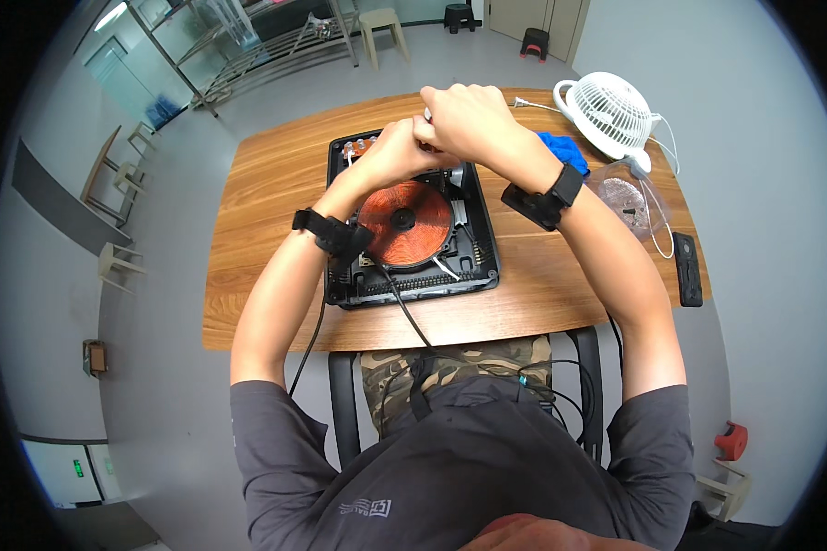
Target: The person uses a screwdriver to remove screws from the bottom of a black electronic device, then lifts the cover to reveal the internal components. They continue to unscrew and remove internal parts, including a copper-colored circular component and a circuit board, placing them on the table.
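Note:
An opened induction cooker (pixel 487 241) lies on the table before me, its black housing uncovered. Inside it is a round copper coil (pixel 386 220) with a dark centre. Over the cooker's far end, my left hand (pixel 397 154) is closed, its fingers curled against the other hand. My right hand (pixel 469 118) is also closed, just above and to the right of the left one. Whatever the fingers grip is hidden by the hands themselves. At the cooker's far left corner, an orange-red part (pixel 356 147) with silvery pieces shows beside my left hand.
A white fan (pixel 606 110) lies at the table's far right, with a blue cloth (pixel 565 151) near it. Closer are a clear plastic bag (pixel 627 197) and a flat black panel (pixel 687 269). Black cables run from my wrist straps over the wooden table's (pixel 266 230) near edge.

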The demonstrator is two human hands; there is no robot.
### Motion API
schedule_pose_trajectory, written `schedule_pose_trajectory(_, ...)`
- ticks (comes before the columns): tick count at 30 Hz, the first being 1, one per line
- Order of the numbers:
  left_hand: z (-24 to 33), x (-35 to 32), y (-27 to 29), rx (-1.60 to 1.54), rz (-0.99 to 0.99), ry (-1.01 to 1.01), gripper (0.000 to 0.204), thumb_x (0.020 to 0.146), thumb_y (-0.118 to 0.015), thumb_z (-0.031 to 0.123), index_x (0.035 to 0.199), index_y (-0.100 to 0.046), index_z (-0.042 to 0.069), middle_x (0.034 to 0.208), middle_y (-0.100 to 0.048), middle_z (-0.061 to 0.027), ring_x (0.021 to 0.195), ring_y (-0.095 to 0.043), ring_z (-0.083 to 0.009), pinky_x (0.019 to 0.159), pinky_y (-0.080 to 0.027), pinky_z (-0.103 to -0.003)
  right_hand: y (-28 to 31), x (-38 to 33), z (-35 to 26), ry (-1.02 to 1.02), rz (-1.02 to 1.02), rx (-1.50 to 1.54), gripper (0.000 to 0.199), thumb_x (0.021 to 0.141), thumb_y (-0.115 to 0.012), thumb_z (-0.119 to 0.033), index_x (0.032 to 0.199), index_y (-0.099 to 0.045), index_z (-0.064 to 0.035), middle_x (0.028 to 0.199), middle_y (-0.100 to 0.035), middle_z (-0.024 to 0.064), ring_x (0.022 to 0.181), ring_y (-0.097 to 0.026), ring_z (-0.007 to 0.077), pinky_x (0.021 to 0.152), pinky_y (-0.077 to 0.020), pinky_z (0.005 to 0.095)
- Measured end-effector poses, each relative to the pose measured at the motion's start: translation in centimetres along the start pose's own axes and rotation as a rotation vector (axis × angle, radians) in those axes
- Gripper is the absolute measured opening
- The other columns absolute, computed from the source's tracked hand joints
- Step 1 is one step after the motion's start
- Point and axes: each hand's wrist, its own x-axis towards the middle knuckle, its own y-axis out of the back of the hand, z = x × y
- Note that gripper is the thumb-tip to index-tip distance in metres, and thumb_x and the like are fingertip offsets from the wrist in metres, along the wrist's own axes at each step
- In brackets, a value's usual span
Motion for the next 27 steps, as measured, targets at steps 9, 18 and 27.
schedule_pose_trajectory(9,-1.5,0.1,0.2,-0.097,0.012,0.013,0.027,0.077,-0.082,0.015,0.095,-0.068,-0.001,0.084,-0.073,-0.0081,0.077,-0.067,-0.0132,0.073,-0.053,-0.032,1.0,-0.5,0.7,0.057,-0.08,0.054,0.04,0.09,-0.055,-0.043,0.095,-0.066,-0.0046,0.085,-0.071,0.021,0.081,-0.069,0.0417,0.073,-0.0544,0.0513)
schedule_pose_trajectory(18,-0.2,-0.4,0.1,0.1,0.112,0.021,0.038,0.073,-0.084,0.022,0.102,-0.07,0.003,0.087,-0.075,-0.0127,0.084,-0.072,-0.0212,0.078,-0.054,-0.036,1.3,-0.5,0.9,0.083,-0.142,-0.042,0.049,0.09,-0.061,-0.05,0.094,-0.069,-0.0021,0.08,-0.071,0.0225,0.077,-0.07,0.0415,0.071,-0.0567,0.0486)
schedule_pose_trajectory(27,1.0,-0.5,0.3,0.091,0.098,-0.018,0.028,0.075,-0.084,0.018,0.095,-0.074,0.002,0.084,-0.075,-0.0116,0.079,-0.073,-0.0198,0.074,-0.054,-0.032,2.1,-0.8,0.7,0.081,-0.037,-0.033,0.044,0.089,-0.059,-0.044,0.087,-0.072,-0.0023,0.078,-0.07,0.0217,0.074,-0.071,0.0388,0.067,-0.0574,0.0471)
